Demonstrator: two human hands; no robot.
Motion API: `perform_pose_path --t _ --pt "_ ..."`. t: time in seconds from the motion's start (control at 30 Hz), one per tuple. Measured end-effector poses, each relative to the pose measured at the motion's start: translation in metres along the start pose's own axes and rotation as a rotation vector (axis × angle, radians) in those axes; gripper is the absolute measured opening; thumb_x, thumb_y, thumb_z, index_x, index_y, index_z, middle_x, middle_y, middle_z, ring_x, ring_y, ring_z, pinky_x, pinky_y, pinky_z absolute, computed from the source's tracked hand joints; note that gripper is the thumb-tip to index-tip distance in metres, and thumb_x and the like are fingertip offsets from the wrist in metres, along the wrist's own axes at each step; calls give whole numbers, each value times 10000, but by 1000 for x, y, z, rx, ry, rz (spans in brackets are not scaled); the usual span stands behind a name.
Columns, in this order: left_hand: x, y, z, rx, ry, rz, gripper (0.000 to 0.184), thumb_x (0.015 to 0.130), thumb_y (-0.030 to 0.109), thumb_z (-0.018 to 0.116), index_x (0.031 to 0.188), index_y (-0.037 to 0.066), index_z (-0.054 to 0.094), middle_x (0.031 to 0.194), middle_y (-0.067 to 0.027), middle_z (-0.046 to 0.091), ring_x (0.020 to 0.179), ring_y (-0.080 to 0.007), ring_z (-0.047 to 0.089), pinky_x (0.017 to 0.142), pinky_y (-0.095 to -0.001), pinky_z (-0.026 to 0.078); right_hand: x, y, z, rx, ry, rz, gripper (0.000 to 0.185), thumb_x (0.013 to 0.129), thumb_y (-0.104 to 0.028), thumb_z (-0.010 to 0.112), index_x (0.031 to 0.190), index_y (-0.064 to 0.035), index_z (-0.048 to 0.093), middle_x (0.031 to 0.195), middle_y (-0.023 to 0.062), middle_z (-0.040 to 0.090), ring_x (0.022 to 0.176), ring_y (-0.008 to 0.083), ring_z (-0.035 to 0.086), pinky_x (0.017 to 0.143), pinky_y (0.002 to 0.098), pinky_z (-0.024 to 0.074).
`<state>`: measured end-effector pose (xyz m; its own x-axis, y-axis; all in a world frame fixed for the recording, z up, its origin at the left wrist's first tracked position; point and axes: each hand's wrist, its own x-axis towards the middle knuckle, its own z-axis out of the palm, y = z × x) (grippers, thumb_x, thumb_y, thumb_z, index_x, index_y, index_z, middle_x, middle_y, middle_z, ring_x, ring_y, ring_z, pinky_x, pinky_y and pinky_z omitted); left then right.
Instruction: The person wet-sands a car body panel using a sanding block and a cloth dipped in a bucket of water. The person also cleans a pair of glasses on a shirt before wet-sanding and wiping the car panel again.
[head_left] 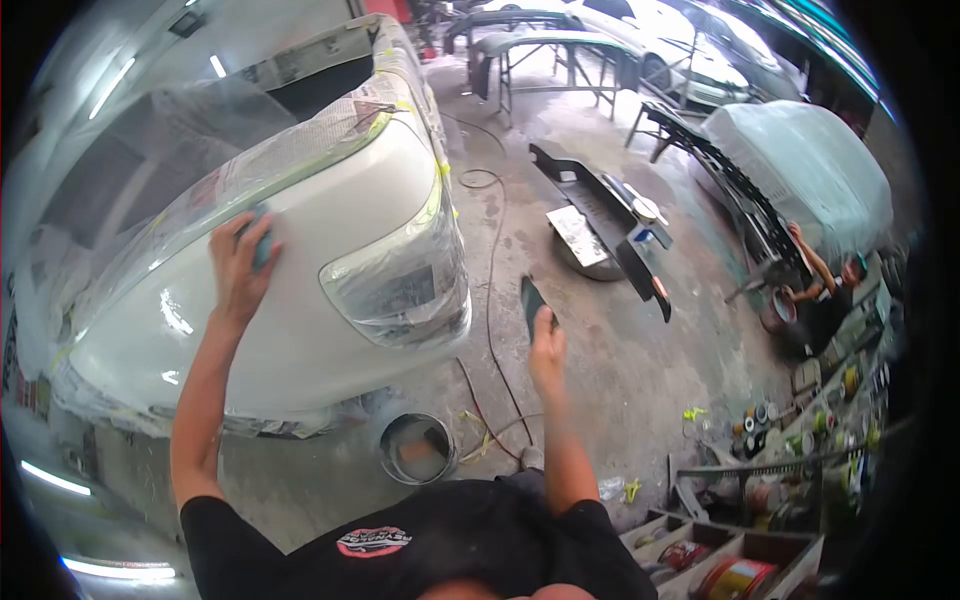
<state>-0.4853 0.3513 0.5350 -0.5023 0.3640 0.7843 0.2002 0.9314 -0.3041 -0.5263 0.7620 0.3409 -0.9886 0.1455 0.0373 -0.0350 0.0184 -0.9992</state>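
Observation:
My left hand (238, 275) presses a small teal pad (262, 242) against the white car body panel (330, 215), near its upper masked edge. The fingers curve over the pad, whose exact kind I cannot make out. Away from the car, my right hand (547, 360) grips a thin dark flat piece (534, 300), pointing up and away from me. Newspaper and clear plastic film (260, 165) cover the car above the panel. Taped plastic also wraps the lamp area (395, 290) at the corner.
A bucket (418, 450) of murky water stands on the floor below the car. Hoses (492, 300) run across the floor. A dark bumper (600, 215) rests on a low support. At right, another person (835, 300) works beside a black part; paint cans (735, 580) fill nearby shelving.

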Motion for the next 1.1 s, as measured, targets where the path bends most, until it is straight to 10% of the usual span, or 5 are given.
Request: perform_pose_path --t 0.4,0.7,0.9,1.1 --pt "212 85 136 348 -394 230 99 792 134 674 880 91 675 927 -88 635 927 -282 613 806 -431 470 29 96 -98 -181 -141 270 586 1064 -501 409 1016 42 622 853 47 569 766 146 532 673 327 453" --pt "159 136 94 -103 -489 538 126 745 81 682 859 133 686 887 -38 617 920 -256 608 848 -422 486 53 63 -61 684 -282 414 524 1059 -362 505 1374 55 459 1351 139 546 1222 224 560 1012 449 533" --pt "55 65 28 38 -306 392 525 787 66 729 1288 191 630 1363 -104 564 1317 -316 508 1124 -520 375 82 -35 34 670 -499 -108 459 1071 -245 482 1428 45 474 1348 155 572 1206 234 572 1074 400 468" --pt "-38 6 28 198 188 -161 435 971 226 614 1371 66 549 1372 -202 545 1288 -390 504 1112 -517 349 104 -127 124 245 -232 -792 501 1013 -51 465 1510 -43 406 1482 206 474 1373 337 463 1137 383 375"
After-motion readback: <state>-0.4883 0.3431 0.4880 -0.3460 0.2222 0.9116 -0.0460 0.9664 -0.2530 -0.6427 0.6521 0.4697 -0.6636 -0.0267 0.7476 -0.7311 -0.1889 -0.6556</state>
